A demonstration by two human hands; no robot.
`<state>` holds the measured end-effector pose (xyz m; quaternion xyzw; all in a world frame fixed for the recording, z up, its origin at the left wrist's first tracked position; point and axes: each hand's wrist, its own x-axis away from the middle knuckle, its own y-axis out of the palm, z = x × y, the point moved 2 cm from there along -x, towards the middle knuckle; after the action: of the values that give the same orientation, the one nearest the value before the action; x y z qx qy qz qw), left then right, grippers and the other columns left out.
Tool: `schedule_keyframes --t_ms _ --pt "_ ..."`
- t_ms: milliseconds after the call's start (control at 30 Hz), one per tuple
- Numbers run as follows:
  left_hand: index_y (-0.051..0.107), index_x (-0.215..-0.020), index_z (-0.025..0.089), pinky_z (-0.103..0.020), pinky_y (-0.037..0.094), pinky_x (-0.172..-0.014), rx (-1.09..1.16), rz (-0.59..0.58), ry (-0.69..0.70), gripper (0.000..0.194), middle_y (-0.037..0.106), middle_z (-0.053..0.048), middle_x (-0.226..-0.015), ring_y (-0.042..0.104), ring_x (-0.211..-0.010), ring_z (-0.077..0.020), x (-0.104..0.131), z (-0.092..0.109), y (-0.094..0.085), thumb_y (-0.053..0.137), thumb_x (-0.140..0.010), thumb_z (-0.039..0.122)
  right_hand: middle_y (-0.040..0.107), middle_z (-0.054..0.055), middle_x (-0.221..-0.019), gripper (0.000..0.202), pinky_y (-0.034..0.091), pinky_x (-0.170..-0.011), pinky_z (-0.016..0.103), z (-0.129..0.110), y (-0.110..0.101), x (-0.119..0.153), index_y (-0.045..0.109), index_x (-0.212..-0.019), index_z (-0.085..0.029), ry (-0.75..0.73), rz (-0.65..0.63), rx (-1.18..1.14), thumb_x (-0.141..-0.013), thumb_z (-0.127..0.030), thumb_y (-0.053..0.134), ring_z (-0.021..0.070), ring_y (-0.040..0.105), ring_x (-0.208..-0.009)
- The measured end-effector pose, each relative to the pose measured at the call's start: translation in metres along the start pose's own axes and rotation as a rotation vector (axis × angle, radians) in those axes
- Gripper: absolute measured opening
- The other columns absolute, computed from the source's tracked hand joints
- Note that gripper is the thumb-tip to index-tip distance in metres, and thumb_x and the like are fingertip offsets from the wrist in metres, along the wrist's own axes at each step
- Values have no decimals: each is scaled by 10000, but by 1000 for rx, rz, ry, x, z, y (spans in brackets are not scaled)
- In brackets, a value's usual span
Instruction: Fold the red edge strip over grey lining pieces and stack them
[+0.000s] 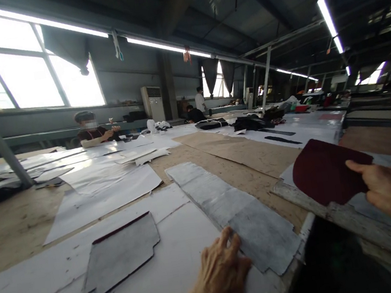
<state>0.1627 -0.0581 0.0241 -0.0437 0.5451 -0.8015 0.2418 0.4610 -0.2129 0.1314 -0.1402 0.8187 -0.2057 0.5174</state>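
The left hand (223,271) is resting with bent fingers at the near left edge of a long grey panel (242,217); whether it is pinching that edge, I cannot tell. The right hand (388,182) is gripping a maroon piece (324,172) by its right side, thumb on top, and is holding it above the worktable's edge. To the left, a smaller grey piece (123,253) with a maroon edge is lying on white sheeting (180,245), apart from both hands. Beyond, brown sheeting (251,158) is covering the table, with dark strips (282,140) lying past it. Farther off, a co-worker (94,136) is sitting at the table's far side.
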Motion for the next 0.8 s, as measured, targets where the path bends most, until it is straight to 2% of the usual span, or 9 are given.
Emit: schedule_keyframes --t_ms 100,167,200,300,367,467,567,700,800 --pt "476 -1165 228 -408 452 -808 121 99 19 344 299 -91 -1391 569 -923 -210 -1 -7 2 413 -830 272 616 -18 -501 253 445 -372 267 -49 5 21 611 -692 -298 175 159 52 -818 -473 479 183 587 -440" --pt "496 -1145 182 -367 460 -789 338 145 -54 355 390 -115 -1302 577 -800 -166 1 -15 -3 403 -827 308 637 -9 -537 260 432 -377 256 -94 20 40 595 -655 -268 209 19 120 -822 -439 494 175 597 -455" --pt "509 -1116 153 -348 474 -740 495 136 -147 378 462 -124 -1208 573 -730 -153 4 -21 -7 379 -834 367 648 -7 -566 251 440 -406 256 -118 29 52 613 -722 -253 159 -5 115 -847 -408 461 171 602 -471" --pt "526 -1001 85 -288 462 -530 991 59 -506 626 555 -126 -951 547 -601 -146 27 -44 -26 281 -799 624 640 8 -615 231 431 -487 247 -188 60 94 597 -710 -204 -241 -146 -21 -861 -268 435 151 603 -532" --pt "529 -958 74 -263 433 -500 1131 48 -633 741 567 -122 -899 553 -621 -159 50 -60 -45 263 -736 730 592 10 -575 221 391 -489 242 -225 80 125 585 -712 -178 -441 -211 -177 -846 -147 411 126 561 -509" --pt "589 -873 93 -249 390 -544 966 1 -694 664 583 -62 -753 536 -624 -158 87 -81 -73 411 -691 706 492 -4 -501 218 289 -428 264 -267 104 165 582 -771 -134 -601 -196 -386 -804 -61 379 121 463 -444" --pt "648 -819 123 -255 349 -592 756 -7 -755 440 577 -17 -676 509 -666 -169 115 -93 -92 603 -632 518 463 10 -494 270 223 -404 290 -298 121 195 566 -737 -118 -647 -198 -460 -805 -48 314 138 420 -428" --pt "678 -874 152 -294 374 -712 626 8 -782 385 635 -21 -788 530 -832 -226 133 -99 -105 557 -583 373 508 38 -530 324 255 -401 283 -317 130 212 549 -648 -140 -671 -471 -541 -888 -274 378 161 468 -470" --pt "679 -908 157 -323 388 -808 655 22 -754 416 657 -34 -919 532 -941 -251 137 -102 -107 508 -574 337 580 34 -610 373 354 -434 242 -311 131 198 609 -708 -138 -652 -802 -673 -794 -496 554 147 531 -528"
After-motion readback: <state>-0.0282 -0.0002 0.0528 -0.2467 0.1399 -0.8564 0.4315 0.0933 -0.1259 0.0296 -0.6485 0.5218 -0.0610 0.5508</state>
